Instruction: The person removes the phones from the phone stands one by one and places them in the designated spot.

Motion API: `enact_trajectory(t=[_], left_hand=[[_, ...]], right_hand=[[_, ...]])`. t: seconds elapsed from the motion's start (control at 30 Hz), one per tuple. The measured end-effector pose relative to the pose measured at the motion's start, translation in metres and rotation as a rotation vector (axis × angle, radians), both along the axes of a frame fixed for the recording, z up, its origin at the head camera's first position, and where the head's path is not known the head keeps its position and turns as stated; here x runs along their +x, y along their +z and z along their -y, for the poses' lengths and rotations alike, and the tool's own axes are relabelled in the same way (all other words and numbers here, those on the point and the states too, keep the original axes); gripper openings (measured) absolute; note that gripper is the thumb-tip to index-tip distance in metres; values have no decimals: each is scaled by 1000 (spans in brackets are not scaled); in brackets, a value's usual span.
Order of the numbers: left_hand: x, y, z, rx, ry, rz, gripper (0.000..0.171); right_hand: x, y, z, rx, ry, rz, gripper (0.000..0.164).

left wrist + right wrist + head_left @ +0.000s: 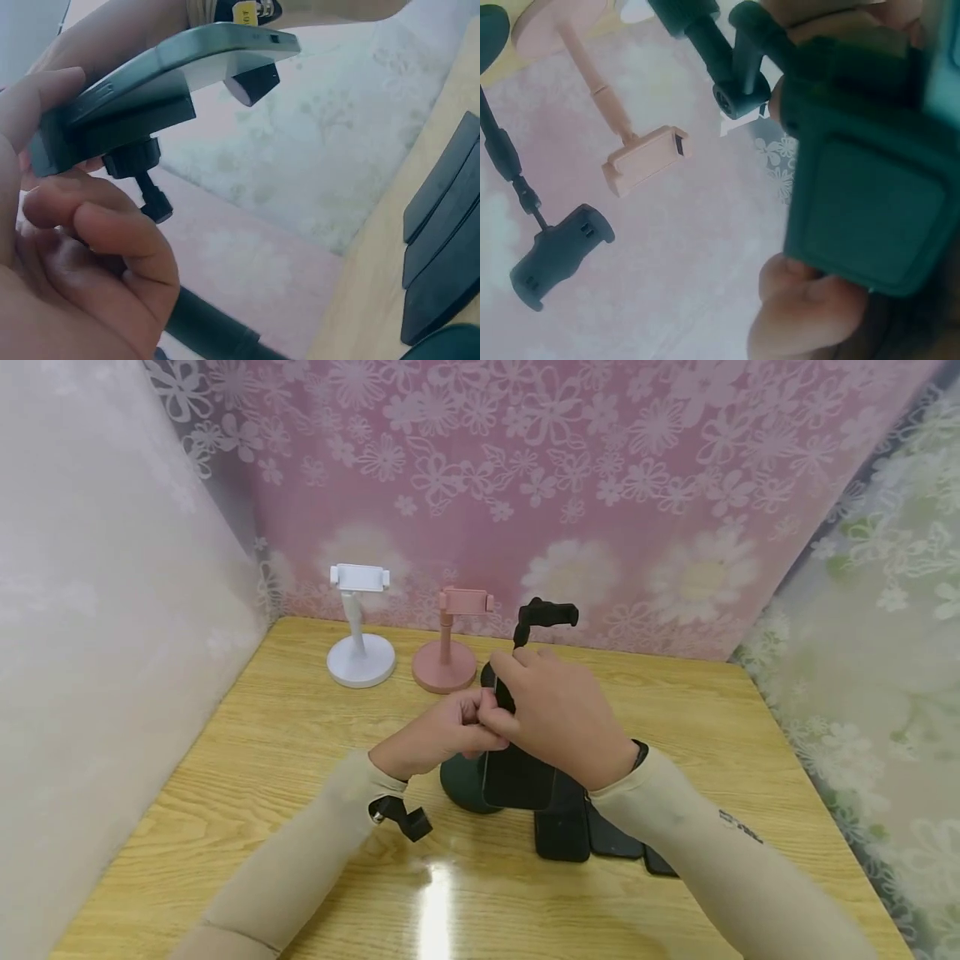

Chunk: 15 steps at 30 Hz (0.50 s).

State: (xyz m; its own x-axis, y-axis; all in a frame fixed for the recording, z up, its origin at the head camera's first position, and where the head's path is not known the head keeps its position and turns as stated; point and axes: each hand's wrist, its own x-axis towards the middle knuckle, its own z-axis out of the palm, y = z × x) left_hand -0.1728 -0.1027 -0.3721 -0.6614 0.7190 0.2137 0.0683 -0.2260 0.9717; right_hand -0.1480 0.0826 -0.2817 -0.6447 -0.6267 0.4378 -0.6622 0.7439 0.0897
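A dark green phone stand with a round base (465, 783) stands at the middle of the table, a dark-screened phone (519, 779) tilted over it. My left hand (446, 735) pinches the edge of the stand's clamp (139, 124), thumb above and fingers curled below. Across from it, my right hand (562, 714) grips the phone from above, its fingers and thumb near the left fingertips. The phone lies along the clamp's front in the left wrist view. Clamp back and jointed neck (739, 82) show in the right wrist view. Whether the phone is fully seated is hidden.
A white phone stand (361, 662) and a pink one (444, 667) stand at the back left, and a black stand's holder (551, 612) rises behind my right hand. Several dark phones (562, 831) lie side by side beneath my right forearm. Floral cloth walls surround the wooden table.
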Motion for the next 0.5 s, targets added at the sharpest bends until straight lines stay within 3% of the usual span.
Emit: enact_trajectory(t=[0.13,0.27,0.4,0.5], left_hand=[[3,-3,-2,23,27,23,27],[7,-4,-5,69,25,98,31],[13,-3,-7,107,31,164,28],[17,-3,-8,93,65,168,23]], right_hand=[[0,0,2,2,9,-6,21],[1,0,2,15,15,-10,22],[0,-1,1,-1,29,-13,23],[-1,-4,-1,-34,44,-27,21]])
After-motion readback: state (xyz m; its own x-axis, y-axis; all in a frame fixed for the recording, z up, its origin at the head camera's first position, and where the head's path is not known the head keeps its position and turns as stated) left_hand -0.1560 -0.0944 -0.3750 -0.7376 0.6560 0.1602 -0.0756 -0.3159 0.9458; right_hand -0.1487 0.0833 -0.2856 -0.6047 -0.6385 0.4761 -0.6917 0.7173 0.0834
